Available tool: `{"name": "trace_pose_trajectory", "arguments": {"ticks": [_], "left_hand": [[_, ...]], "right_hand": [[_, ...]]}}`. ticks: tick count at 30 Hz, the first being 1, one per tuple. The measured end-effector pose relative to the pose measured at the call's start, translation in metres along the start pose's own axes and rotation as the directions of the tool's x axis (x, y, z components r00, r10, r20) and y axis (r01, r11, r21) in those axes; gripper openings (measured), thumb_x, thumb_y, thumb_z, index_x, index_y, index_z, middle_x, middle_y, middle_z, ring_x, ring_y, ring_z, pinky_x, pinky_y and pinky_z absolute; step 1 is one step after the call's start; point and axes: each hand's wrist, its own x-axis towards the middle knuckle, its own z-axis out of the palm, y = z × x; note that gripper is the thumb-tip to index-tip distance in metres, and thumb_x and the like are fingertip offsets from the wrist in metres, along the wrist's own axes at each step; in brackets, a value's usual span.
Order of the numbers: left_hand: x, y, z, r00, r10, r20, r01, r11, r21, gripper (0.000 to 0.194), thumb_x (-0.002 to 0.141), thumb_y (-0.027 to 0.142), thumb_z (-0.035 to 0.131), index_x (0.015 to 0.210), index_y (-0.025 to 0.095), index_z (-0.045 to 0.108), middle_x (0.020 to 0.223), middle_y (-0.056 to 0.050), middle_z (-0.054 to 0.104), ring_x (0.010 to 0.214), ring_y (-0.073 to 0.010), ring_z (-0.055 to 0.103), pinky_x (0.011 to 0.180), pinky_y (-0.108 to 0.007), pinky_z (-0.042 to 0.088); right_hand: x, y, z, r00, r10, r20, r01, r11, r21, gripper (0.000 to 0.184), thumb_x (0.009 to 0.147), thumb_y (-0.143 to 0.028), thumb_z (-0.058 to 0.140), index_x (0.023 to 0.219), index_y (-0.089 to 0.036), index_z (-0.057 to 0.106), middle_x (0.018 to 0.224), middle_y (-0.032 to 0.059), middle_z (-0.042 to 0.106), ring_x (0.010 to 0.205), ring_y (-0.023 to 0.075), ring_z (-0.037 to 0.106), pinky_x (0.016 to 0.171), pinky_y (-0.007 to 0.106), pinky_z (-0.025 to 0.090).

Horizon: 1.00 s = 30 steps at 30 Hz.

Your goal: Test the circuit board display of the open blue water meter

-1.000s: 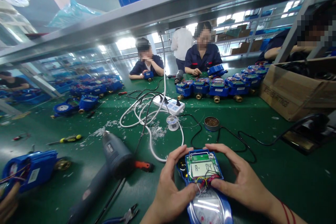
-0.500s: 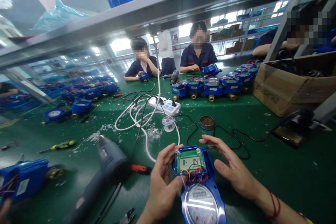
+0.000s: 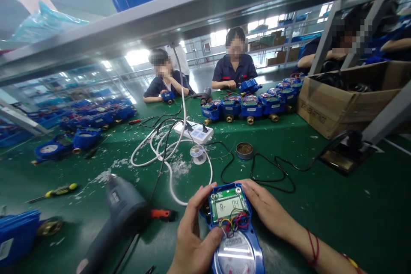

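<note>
A blue water meter lies low in the view, its housing uncovered. Its green circuit board carries a display reading "A- 04", with coloured wires bunched beneath. Below the wires is a round clear dial. My left hand grips the meter's left side, thumb near the wires and fingers along the upper edge. Against the upper right side rests my right hand, closed round the housing, its fingertips partly hidden behind it. Left of my hands lie a grey heat gun and an orange-handled tool.
Beyond the meter are a solder spool, a round tin and a power strip amid looping cables. More meters line the far side, near co-workers. A cardboard box stands right; a shelf beam crosses overhead.
My right hand has come down from beside the meter onto its upper right side. My left hand keeps its hold. The whole view has shifted slightly, with things now further left.
</note>
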Motion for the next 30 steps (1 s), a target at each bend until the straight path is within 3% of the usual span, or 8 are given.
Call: {"name": "trace_pose_trajectory", "arguments": {"ticks": [4, 11, 13, 17, 22, 30], "left_hand": [[0.001, 0.006, -0.001, 1.0, 0.01, 0.008, -0.01, 0.995, 0.095, 0.057, 0.074, 0.023, 0.062, 0.127, 0.024, 0.041, 0.13, -0.009, 0.047, 0.122, -0.03, 0.041, 0.103, -0.046, 0.034], [0.005, 0.015, -0.003, 0.996, 0.047, 0.074, -0.063, 0.969, 0.238, 0.055, 0.076, 0.026, 0.059, 0.127, 0.028, 0.039, 0.13, -0.006, 0.046, 0.12, -0.0299, 0.043, 0.106, -0.05, 0.025], [0.005, 0.016, -0.004, 0.995, 0.063, 0.077, -0.082, 0.958, 0.274, 0.054, 0.077, 0.028, 0.059, 0.127, 0.03, 0.039, 0.13, -0.005, 0.047, 0.119, -0.0295, 0.043, 0.106, -0.051, 0.023], [0.003, 0.015, -0.003, 0.992, 0.105, 0.063, -0.119, 0.951, 0.285, 0.054, 0.075, 0.028, 0.061, 0.126, 0.031, 0.04, 0.127, -0.003, 0.049, 0.117, -0.028, 0.045, 0.104, -0.048, 0.028], [0.004, 0.016, -0.001, 0.981, 0.181, 0.067, -0.192, 0.933, 0.304, 0.051, 0.077, 0.025, 0.06, 0.125, 0.03, 0.041, 0.126, -0.004, 0.049, 0.115, -0.0255, 0.046, 0.099, -0.04, 0.036], [0.007, 0.023, -0.002, 0.991, 0.068, 0.112, -0.103, 0.932, 0.348, 0.058, 0.076, 0.021, 0.06, 0.128, 0.031, 0.035, 0.131, -0.004, 0.044, 0.121, -0.0258, 0.04, 0.103, -0.043, 0.03]], "right_hand": [[0.0, 0.0, 0.002, 1.0, 0.001, -0.011, -0.001, 1.0, 0.006, 0.037, 0.097, -0.046, 0.034, 0.11, -0.02, 0.058, 0.108, 0.0053, 0.057, 0.103, 0.0224, 0.049, 0.091, 0.035, 0.039], [-0.004, -0.005, 0.005, 0.999, 0.046, -0.02, -0.045, 0.996, 0.073, 0.038, 0.097, -0.046, 0.032, 0.109, -0.021, 0.058, 0.108, 0.006, 0.056, 0.104, 0.0233, 0.048, 0.093, 0.037, 0.038], [-0.006, -0.009, 0.006, 0.991, 0.131, 0.01, -0.13, 0.969, 0.209, 0.041, 0.097, -0.049, 0.029, 0.114, -0.021, 0.055, 0.11, 0.0063, 0.055, 0.103, 0.0237, 0.05, 0.088, 0.039, 0.042], [-0.01, -0.016, 0.008, 0.962, 0.256, 0.096, -0.269, 0.825, 0.498, 0.039, 0.096, -0.051, 0.034, 0.121, -0.024, 0.05, 0.117, 0.0047, 0.052, 0.104, 0.0234, 0.05, 0.083, 0.038, 0.044], [-0.011, -0.02, 0.007, 0.964, 0.248, 0.094, -0.263, 0.841, 0.472, 0.033, 0.097, -0.046, 0.037, 0.12, -0.027, 0.051, 0.116, 0.0027, 0.053, 0.105, 0.0218, 0.049, 0.078, 0.032, 0.042], [-0.01, -0.022, 0.007, 0.967, 0.235, 0.098, -0.253, 0.842, 0.476, 0.031, 0.096, -0.044, 0.04, 0.117, -0.026, 0.054, 0.115, 0.0009, 0.055, 0.103, 0.0194, 0.05, 0.076, 0.028, 0.043]]}}
